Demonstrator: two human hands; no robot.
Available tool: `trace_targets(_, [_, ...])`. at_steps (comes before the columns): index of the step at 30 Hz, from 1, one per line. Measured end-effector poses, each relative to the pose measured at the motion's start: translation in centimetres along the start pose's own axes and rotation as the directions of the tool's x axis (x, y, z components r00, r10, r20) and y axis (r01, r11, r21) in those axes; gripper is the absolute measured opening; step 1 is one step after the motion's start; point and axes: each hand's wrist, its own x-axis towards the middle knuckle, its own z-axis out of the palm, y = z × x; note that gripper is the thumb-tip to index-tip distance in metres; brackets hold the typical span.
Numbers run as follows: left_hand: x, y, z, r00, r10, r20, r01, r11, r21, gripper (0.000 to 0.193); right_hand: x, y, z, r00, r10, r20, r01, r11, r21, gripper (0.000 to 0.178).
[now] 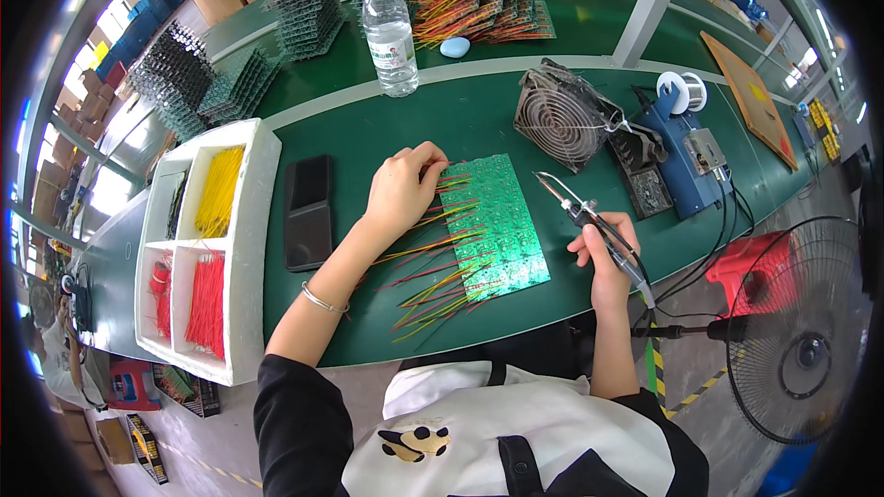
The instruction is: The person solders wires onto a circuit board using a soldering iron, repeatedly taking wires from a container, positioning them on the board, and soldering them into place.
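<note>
A green circuit board point(497, 221) lies on the bench before me, with red, yellow and dark wires point(433, 290) fanning out from its left edge. My left hand point(402, 186) is at the board's far left corner, fingertips pinched together; what sits between them is too small to tell. A soldering iron point(603, 244) with a thin curved tube along its tip is gripped in my right hand point(603, 262), to the right of the board. Its tip points up and to the left, apart from the board.
A white foam box point(253, 258) of cut wires and a black wallet-like case point(308, 212) lie left. A water bottle point(390, 37) and stacked boards point(308, 14) stand behind. Right are a small fan point(559, 120), a blue soldering station point(681, 152) with a solder spool point(683, 92), and a standing fan point(801, 340).
</note>
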Motion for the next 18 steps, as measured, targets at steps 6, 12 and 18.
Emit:
trace_targets(6, [-1.0, 1.9, -0.2, 0.989, 0.040, 0.144, -0.037, 0.999, -0.024, 0.006, -0.4, 0.2, 1.8, 1.000, 0.030, 0.006, -0.030, 0.994, 0.107, 0.020])
trace_targets(12, [-1.4, 3.4, 0.3, 0.956, 0.294, -0.017, -0.290, 0.949, 0.122, 0.007, -0.6, 0.4, 2.4, 0.999, 0.006, -0.039, -0.003, 0.997, 0.071, 0.017])
trace_targets(18, [-1.2, 6.4, -0.4, 0.900, 0.435, 0.010, -0.423, 0.868, 0.262, 0.007, -1.7, 0.3, 2.8, 0.998, -0.005, -0.070, 0.009, 0.998, 0.063, 0.016])
